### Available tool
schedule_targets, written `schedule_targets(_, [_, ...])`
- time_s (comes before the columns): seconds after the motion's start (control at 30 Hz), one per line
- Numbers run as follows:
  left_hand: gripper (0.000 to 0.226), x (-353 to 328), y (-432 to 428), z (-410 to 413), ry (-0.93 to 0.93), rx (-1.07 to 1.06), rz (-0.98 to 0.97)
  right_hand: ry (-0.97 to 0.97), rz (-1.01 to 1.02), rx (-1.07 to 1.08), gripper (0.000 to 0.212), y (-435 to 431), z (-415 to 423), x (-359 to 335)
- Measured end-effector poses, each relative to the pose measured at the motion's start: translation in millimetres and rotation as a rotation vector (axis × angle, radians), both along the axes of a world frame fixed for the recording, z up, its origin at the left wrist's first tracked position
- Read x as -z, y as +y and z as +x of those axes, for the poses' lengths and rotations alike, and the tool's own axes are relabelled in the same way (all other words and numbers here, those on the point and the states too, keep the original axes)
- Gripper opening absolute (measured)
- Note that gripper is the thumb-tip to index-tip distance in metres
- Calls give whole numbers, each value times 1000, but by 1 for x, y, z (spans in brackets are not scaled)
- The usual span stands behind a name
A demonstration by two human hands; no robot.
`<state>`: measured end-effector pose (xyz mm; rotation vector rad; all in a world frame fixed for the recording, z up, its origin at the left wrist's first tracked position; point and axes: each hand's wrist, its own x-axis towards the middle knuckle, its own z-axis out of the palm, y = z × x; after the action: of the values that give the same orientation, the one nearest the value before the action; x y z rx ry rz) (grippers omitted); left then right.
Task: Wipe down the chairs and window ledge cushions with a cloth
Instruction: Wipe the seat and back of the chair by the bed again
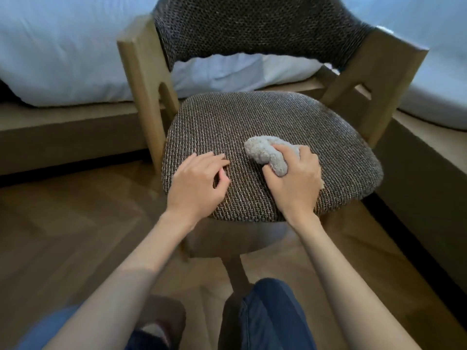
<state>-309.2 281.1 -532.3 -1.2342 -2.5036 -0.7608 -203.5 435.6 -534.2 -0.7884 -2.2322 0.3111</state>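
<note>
Cloth [267, 157], nubby wad, in R hand [294, 180]

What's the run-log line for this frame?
step: wipe chair | right hand: grips cloth on seat cushion | left hand: rests on seat cushion, holds nothing | behind chair: bed

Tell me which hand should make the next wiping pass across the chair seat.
Right, probably. The right hand grips the cloth on the seat cushion; the left hand holds nothing, fingers touching the seat.
</note>
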Motion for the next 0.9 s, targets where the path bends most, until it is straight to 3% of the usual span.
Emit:
schedule_targets(0.3, [44, 1, 11, -53, -104, 5, -190, -164, -203, 27, 37, 84, -83, -9])
schedule_targets(0.6, [46, 5, 40, -93, -143, 21, -228, -128, -199, 95, 39, 145, -189, 3])
schedule_targets(0.9, [43, 9, 72, -144, -137, 4, -190, -192, -150, -59, 30, 183, -284, 9])
